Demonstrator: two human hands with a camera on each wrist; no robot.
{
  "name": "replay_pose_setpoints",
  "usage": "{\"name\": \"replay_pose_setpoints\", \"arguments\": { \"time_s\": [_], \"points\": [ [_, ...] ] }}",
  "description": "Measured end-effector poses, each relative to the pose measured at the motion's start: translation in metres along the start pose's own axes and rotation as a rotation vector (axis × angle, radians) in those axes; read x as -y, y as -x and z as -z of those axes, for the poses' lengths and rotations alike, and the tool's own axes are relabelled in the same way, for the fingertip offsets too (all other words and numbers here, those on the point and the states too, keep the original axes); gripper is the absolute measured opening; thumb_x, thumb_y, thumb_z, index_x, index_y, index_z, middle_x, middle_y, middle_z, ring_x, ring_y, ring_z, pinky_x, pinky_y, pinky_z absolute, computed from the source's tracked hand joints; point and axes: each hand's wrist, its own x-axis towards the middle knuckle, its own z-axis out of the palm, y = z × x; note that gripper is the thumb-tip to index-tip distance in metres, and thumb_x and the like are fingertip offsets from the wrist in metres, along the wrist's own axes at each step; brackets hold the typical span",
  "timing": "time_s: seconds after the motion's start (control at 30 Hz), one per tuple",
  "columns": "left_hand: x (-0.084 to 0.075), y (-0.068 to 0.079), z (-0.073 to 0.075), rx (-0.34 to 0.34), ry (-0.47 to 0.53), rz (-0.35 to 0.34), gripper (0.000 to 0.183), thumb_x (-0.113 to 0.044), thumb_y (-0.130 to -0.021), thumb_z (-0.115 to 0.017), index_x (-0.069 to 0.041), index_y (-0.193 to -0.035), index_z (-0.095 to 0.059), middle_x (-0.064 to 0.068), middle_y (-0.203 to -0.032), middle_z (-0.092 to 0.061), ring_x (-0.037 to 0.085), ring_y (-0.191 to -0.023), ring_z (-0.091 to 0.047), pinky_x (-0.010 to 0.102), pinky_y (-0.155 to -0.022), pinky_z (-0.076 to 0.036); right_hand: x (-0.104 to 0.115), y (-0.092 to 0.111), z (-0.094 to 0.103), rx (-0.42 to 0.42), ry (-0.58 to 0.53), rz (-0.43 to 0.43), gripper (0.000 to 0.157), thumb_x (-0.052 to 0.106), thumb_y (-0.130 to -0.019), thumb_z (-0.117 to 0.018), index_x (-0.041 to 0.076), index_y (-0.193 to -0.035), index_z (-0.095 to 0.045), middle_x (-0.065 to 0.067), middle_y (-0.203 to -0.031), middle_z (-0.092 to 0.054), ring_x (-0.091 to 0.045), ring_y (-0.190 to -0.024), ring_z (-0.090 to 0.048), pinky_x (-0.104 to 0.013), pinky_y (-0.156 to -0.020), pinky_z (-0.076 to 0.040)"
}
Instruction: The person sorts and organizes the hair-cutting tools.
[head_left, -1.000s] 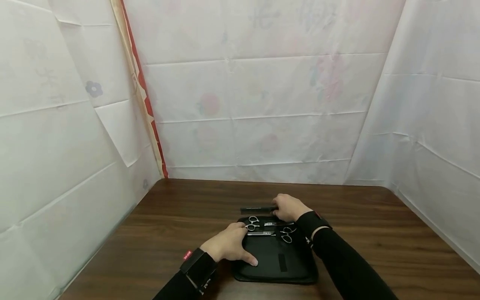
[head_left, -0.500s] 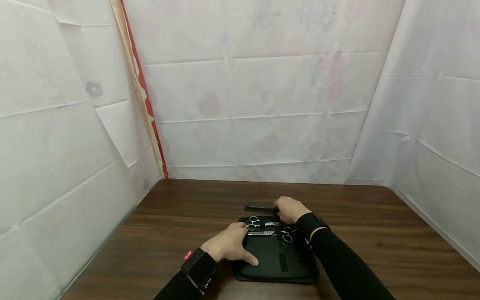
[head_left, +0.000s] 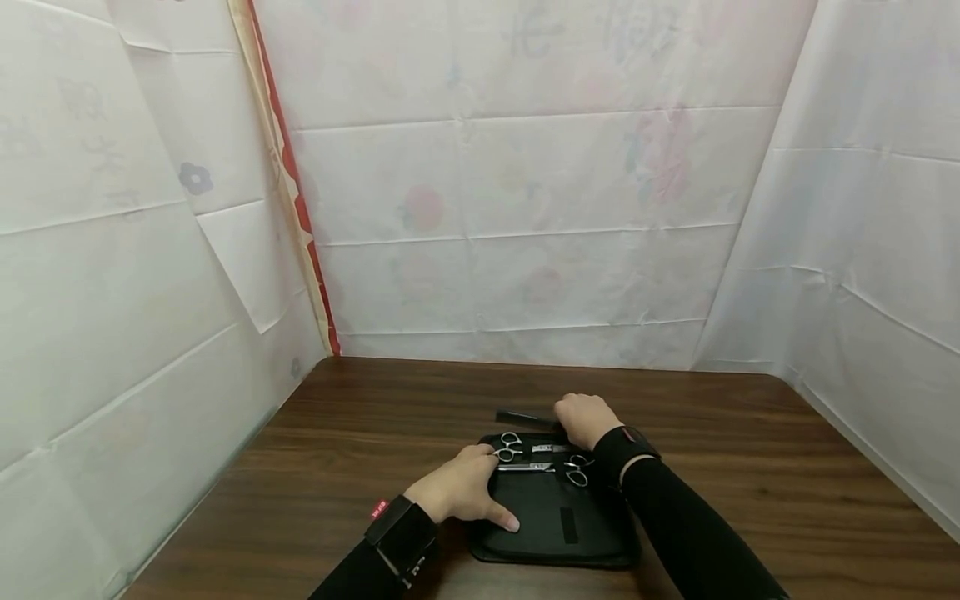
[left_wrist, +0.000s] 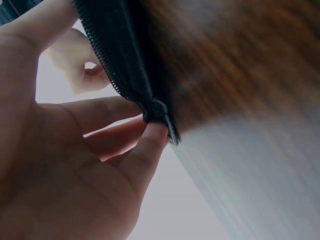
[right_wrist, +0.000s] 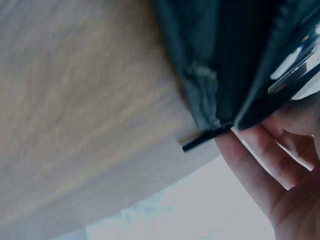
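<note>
A black zippered case [head_left: 536, 537] lies open on the table, with two pairs of silvery scissors held in it. The upper scissors [head_left: 550, 448] have their finger rings at the left; the lower scissors [head_left: 525, 467] have theirs at the right. My left hand [head_left: 457, 487] grips the case's left side, thumb over the top; the left wrist view has its fingers [left_wrist: 145, 150] at the zipper edge. Beyond the case's far edge, my right hand [head_left: 587, 421] holds a black comb [head_left: 521, 417] by its right end. That hand's fingertips are hidden from the head view.
The case rests on a dark brown wooden table [head_left: 360, 467]. White sheeting [head_left: 525, 275] hangs behind the table and along both sides. A black strap [head_left: 568, 525] lies across the case's lower part.
My right hand has shifted slightly to the right and nearer with the comb, which has tilted, its right end lower. My left hand stays on the case.
</note>
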Motion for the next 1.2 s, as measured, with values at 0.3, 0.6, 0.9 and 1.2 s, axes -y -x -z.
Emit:
{"name": "replay_pose_setpoints", "arguments": {
  "time_s": [0.3,0.6,0.9,1.2],
  "points": [
    [0.000,0.001,0.000,0.016,-0.002,0.011,0.097,-0.056,-0.070,-0.089,0.005,-0.139,-0.057,0.015,-0.147,-0.049,0.030,-0.139,-0.043,0.044,-0.109,-0.042,-0.004,0.003,-0.002,-0.003,0.068,0.067,0.021,-0.004,-0.086,-0.075,0.012,-0.075,-0.065,-0.007,-0.081,-0.064,-0.026,-0.073,-0.064,-0.043,-0.066,-0.054],
    [-0.001,0.001,0.000,0.009,0.010,0.011,0.095,-0.055,-0.069,-0.090,0.006,-0.136,-0.059,0.017,-0.147,-0.049,0.032,-0.139,-0.043,0.045,-0.109,-0.042,-0.009,0.004,0.004,0.051,-0.017,0.041,0.019,-0.005,-0.089,-0.069,0.010,-0.081,-0.063,-0.008,-0.081,-0.063,-0.027,-0.072,-0.063,-0.044,-0.066,-0.053],
    [-0.001,0.001,0.001,0.028,0.008,0.019,0.097,-0.056,-0.071,-0.089,0.004,-0.140,-0.056,0.016,-0.149,-0.048,0.031,-0.140,-0.041,0.045,-0.109,-0.043,-0.012,0.003,0.007,0.145,-0.195,-0.075,0.012,-0.006,-0.093,-0.064,0.003,-0.099,-0.067,-0.015,-0.098,-0.060,-0.027,-0.079,-0.057,-0.042,-0.070,-0.047],
    [0.001,0.000,0.001,0.025,0.001,0.009,0.096,-0.056,-0.071,-0.089,0.005,-0.138,-0.057,0.016,-0.148,-0.048,0.032,-0.140,-0.042,0.044,-0.110,-0.042,-0.016,0.004,0.011,0.173,-0.309,-0.148,0.014,-0.003,-0.090,-0.065,0.007,-0.100,-0.064,-0.005,-0.086,-0.060,-0.020,-0.074,-0.057,-0.042,-0.070,-0.050]
  ]
}}
